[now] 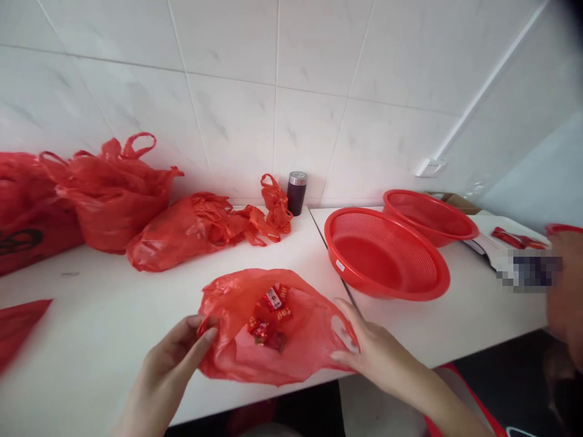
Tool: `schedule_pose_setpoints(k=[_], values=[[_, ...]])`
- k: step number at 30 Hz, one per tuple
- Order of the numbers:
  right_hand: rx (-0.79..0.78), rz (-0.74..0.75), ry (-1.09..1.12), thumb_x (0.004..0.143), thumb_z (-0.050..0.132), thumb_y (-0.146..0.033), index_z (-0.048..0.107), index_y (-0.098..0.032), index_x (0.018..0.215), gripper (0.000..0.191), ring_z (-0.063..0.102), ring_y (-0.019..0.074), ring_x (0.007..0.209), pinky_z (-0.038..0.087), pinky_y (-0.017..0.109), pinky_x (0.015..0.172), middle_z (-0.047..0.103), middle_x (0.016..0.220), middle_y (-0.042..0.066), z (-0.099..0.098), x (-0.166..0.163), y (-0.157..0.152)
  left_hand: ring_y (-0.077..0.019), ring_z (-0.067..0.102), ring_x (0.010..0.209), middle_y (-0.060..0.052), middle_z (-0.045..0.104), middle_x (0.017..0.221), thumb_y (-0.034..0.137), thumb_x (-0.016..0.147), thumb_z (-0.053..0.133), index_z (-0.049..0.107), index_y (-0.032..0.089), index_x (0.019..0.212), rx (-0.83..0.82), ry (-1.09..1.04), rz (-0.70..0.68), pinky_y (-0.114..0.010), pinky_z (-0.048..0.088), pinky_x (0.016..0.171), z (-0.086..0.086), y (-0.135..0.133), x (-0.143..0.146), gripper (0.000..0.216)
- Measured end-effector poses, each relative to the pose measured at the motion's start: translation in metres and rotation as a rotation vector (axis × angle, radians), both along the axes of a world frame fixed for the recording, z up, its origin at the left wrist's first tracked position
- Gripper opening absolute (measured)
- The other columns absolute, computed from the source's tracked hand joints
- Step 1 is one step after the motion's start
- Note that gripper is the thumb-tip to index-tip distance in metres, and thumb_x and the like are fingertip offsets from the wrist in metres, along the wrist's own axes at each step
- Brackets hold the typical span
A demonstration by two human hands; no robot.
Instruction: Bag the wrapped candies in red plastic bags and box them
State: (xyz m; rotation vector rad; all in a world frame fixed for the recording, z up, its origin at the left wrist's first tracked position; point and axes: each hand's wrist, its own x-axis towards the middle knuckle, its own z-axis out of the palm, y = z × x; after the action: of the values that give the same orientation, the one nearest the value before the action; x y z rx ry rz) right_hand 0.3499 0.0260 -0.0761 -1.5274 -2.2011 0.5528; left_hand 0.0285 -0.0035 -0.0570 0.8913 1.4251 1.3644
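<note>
Red translucent plastic bag [241,358] spread wide-mouthed on the white counter [113,340], close to its front edge, with several small red-wrapped packets [279,314] clustered inside. Left hand [170,358]: thumb and fingers closed in a pinch on the gathered left rim. Right hand [378,343]: thumb and forefinger wide apart about the looped handle [354,335]; whether the hidden fingers grip it cannot be told. Likely points of failure follow from this posture. A sharp pull between the hands could tear the thin film, most readily at the handle. Should the right side slip free, the mouth could sag over the packets. Because the bag lies so near the front edge, tilting it towards the body could spill packets over that edge. A rightward sweep could knock the perforated basin [387,261] on the counter's right-hand section.
</note>
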Motion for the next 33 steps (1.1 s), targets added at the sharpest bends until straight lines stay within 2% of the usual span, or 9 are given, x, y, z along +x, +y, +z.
schedule_pose_setpoints(k=[2,5,6,9,14,19,26,29,33], values=[[-0.219,0.061,0.036,0.081,0.065,-0.029,0.034,-0.031,0.144,0.070,0.071,0.0237,0.076,0.056,0.033,0.062,0.072,0.102,0.009,0.007,0.010,-0.002,-0.0152,0.063,0.070,-0.003,0.070,0.077,0.040,0.067,0.082,0.071,0.017,0.082,-0.043,-0.008,-0.063,-0.016,0.052,0.059,-0.001,-0.004,-0.010,0.029],[-0.407,0.112,0.282,0.089,0.059,-0.033,0.047,-0.028,0.128,0.042,0.066,0.0150,0.057,0.055,0.028,0.054,0.070,0.090,0.003,0.052,0.025,0.017,-0.0106,0.059,0.060,0.000,0.069,0.069,0.032,0.066,0.083,0.071,0.015,0.075,-0.012,-0.105,-0.013,-0.013,0.049,0.053,0.015,0.000,-0.027,0.024],[-0.362,0.089,0.407,0.089,0.059,-0.037,0.048,-0.027,0.122,0.036,0.064,0.0132,0.053,0.054,0.026,0.051,0.069,0.085,0.001,0.074,0.025,0.027,-0.0097,0.059,0.059,0.002,0.069,0.067,0.029,0.066,0.083,0.070,0.016,0.075,0.046,-0.158,0.047,-0.013,0.050,0.054,0.026,0.004,-0.032,0.020],[0.119,-0.040,0.761,0.089,0.061,-0.039,0.050,-0.028,0.107,0.024,0.057,0.0082,0.046,0.048,0.019,0.046,0.055,0.067,-0.007,0.141,0.006,0.055,-0.0098,0.062,0.063,0.004,0.070,0.067,0.021,0.070,0.078,0.070,0.016,0.076,0.275,-0.265,0.156,-0.016,0.055,0.061,0.060,0.020,-0.042,0.011],[0.161,0.272,0.685,0.088,0.064,-0.030,0.052,-0.021,0.100,0.019,0.054,0.0072,0.048,0.048,0.018,0.046,0.053,0.062,-0.008,0.201,-0.057,0.069,-0.0133,0.063,0.065,0.000,0.071,0.072,0.027,0.065,0.080,0.070,0.016,0.073,0.295,-0.280,-0.065,-0.022,0.058,0.060,0.082,0.042,-0.048,0.017],[0.211,0.367,0.595,0.087,0.064,-0.022,0.053,-0.021,0.094,0.013,0.050,0.0051,0.045,0.041,0.016,0.042,0.052,0.061,-0.008,0.205,-0.087,0.065,-0.0143,0.061,0.067,0.000,0.067,0.073,0.023,0.074,0.065,0.065,0.017,0.063,0.263,-0.387,-0.040,-0.025,0.057,0.057,0.079,0.040,-0.060,0.012],[0.117,0.265,0.567,0.086,0.066,-0.025,0.054,-0.019,0.091,0.014,0.052,0.0058,0.045,0.044,0.018,0.044,0.055,0.063,-0.007,0.195,-0.093,0.085,-0.0182,0.061,0.097,-0.005,0.069,0.099,0.020,0.085,0.055,0.066,0.016,0.072,0.540,-0.244,-0.051,-0.026,0.053,0.081,0.102,0.043,-0.063,0.018],[0.125,0.293,0.577,0.086,0.066,-0.025,0.055,-0.019,0.090,0.014,0.052,0.0049,0.045,0.042,0.016,0.043,0.055,0.064,-0.007,0.193,-0.104,0.093,-0.0203,0.062,0.098,-0.005,0.069,0.095,0.024,0.089,0.057,0.066,0.020,0.093,0.596,-0.145,-0.189,-0.028,0.052,0.078,0.117,0.052,-0.054,0.011],[0.117,0.431,0.629,0.087,0.065,-0.026,0.055,-0.020,0.091,0.012,0.053,0.0054,0.048,0.042,0.018,0.047,0.057,0.067,-0.006,0.191,-0.138,0.095,-0.0161,0.062,0.077,0.000,0.066,0.084,0.031,0.085,0.067,0.049,0.029,0.132,0.394,0.145,-0.534,-0.027,0.050,0.068,0.128,0.068,-0.034,0.050]])
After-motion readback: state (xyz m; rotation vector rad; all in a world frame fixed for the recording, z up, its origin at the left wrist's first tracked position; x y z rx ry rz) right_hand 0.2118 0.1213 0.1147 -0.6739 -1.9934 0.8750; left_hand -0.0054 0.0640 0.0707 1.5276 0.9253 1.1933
